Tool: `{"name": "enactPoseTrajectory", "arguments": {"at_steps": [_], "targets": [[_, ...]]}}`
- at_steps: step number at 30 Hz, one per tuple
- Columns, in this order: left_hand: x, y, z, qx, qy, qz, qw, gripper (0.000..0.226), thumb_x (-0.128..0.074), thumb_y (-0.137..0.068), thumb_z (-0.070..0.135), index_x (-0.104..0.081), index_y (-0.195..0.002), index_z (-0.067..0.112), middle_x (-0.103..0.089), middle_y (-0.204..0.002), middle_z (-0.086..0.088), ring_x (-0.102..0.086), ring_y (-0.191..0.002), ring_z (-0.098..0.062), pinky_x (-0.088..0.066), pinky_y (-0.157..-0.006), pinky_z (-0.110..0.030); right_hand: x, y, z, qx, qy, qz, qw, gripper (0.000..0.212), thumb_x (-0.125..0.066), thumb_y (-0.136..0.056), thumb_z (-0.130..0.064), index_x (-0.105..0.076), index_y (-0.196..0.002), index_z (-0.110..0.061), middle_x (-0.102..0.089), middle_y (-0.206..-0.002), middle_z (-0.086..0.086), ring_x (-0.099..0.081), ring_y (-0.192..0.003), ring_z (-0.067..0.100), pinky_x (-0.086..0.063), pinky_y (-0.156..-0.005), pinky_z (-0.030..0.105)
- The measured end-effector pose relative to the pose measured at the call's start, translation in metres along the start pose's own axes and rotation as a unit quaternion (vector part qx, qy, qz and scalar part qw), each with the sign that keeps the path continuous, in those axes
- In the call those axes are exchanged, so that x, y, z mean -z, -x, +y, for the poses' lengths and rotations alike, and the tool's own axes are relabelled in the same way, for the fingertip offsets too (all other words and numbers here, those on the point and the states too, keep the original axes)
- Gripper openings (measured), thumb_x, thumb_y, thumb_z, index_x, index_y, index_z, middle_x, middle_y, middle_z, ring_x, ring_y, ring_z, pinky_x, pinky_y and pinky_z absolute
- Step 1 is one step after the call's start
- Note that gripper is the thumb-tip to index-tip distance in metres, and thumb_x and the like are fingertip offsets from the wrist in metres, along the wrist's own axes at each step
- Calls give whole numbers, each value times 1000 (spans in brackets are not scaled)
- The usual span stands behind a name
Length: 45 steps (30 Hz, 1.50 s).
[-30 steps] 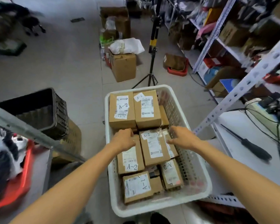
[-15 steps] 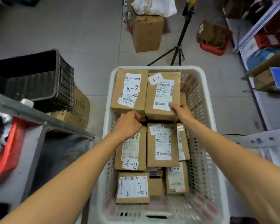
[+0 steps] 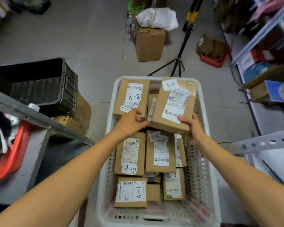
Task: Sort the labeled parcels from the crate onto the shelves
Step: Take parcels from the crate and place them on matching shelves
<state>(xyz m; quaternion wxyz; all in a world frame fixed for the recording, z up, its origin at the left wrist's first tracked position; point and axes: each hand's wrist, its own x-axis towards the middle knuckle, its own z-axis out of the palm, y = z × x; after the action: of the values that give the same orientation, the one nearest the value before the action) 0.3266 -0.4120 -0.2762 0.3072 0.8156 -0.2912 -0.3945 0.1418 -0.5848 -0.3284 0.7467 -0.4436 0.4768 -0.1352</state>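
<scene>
A white plastic crate [image 3: 202, 177] stands on the floor below me, filled with several brown parcels labeled A-1 or A-2. My right hand [image 3: 191, 126] grips the near edge of an A-1 parcel [image 3: 174, 104], which is raised and tilted over the crate's far right. My left hand [image 3: 129, 122] holds the near end of an A-2 parcel [image 3: 131, 99] lying at the far left. Closer to me lie two A-2 parcels [image 3: 129, 154] [image 3: 160, 151] and an A-1 parcel [image 3: 131, 191]. A shelf [image 3: 266, 141] rail crosses at the right.
A black bin [image 3: 39, 84] sits on a cardboard box at left, behind a grey metal rack [image 3: 31, 118] with a red tray [image 3: 11, 153]. On the floor beyond the crate stand a cardboard box [image 3: 149, 43] and a tripod [image 3: 179, 63]. Shelving with goods lines the right side.
My right hand has lifted the A-1 parcel's near end and tilted it up out of the far right of the crate. My left hand moved onto the A-2 parcel beside it.
</scene>
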Motion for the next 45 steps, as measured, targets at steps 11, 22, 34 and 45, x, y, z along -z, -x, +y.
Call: {"name": "enactPoseTrajectory", "arguments": {"at_steps": [11,22,34,45], "targets": [[46,55,72,-119,298,-105,941,101,-83,-65,28,-23,-147,32,-66,-114,8,-69,-89,-2,-57,-63,-20,-52,142,-75,166,62,-4,984,90,-84,-54,-25,-45,-135,-23,-61,-128,8,-61,-113,28,-51,-93,48],[94,147,88,-251,187,-112,943,94,-80,-75,15,-26,-147,42,-58,-115,7,-61,-91,7,-51,-63,-15,-90,272,-78,282,180,56,941,122,-86,-62,-23,-4,-150,-42,-46,-145,-4,-52,-125,11,-45,-104,42],[52,278,36,-340,146,-163,915,106,-88,-63,29,-22,-145,46,-47,-134,6,-51,-113,-4,-54,-72,-15,-86,417,25,318,174,111,925,128,-85,-67,-4,4,-151,-37,-49,-141,-4,-53,-122,4,-49,-99,33],[-77,383,12,-363,84,-268,889,103,-89,-61,13,-28,-133,54,-55,-103,27,-59,-86,18,-49,-59,-8,-14,557,162,281,150,271,909,131,-84,-65,-5,9,-150,-41,-48,-139,-15,-48,-126,4,-40,-108,33]]}}
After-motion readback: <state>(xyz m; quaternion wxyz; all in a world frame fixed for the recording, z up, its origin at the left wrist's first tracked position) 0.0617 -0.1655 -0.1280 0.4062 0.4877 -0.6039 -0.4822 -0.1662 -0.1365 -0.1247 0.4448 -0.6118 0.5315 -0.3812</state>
